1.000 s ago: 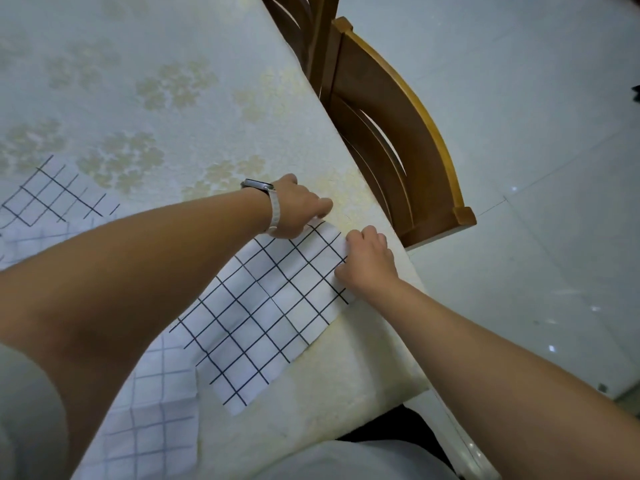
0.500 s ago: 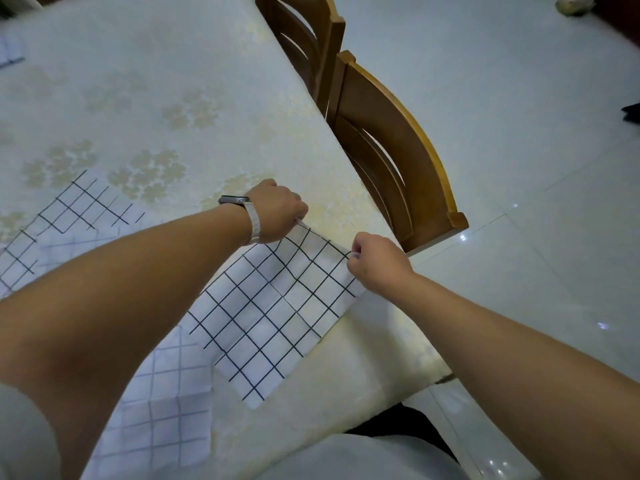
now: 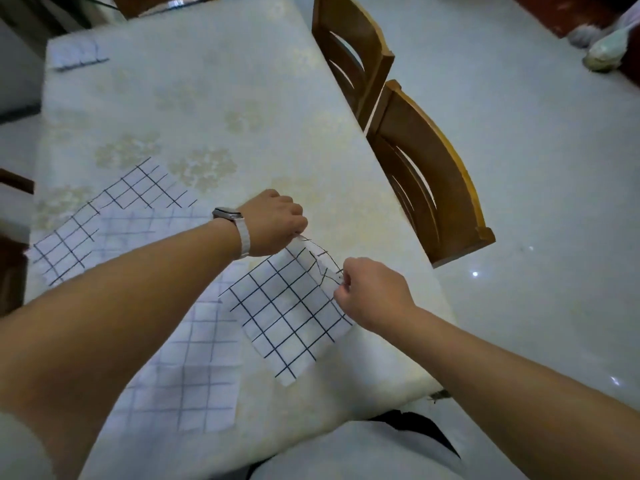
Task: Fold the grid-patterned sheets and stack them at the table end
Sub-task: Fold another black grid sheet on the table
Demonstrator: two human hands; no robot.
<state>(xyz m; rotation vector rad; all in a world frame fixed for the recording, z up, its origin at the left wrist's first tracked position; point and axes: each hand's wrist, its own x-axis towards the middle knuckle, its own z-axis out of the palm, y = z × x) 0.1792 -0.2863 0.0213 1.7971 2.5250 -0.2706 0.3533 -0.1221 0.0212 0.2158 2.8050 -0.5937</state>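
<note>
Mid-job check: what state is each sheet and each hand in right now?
Dark-grid sheet: far edge lifted, near end resting on the table.
Left hand: pinches one of its far corners.
Right hand: pinches the other far corner.
Pale sheet: lying flat.
Left sheet: flat, partly under a pale layer.
Far stack: at the table end, blurred.

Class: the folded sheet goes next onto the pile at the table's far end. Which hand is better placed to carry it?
Probably the left hand: it pinches one corner of the folded sheet, and the pile lies far left, on its side. The right hand holds the corner nearer the chairs.
</note>
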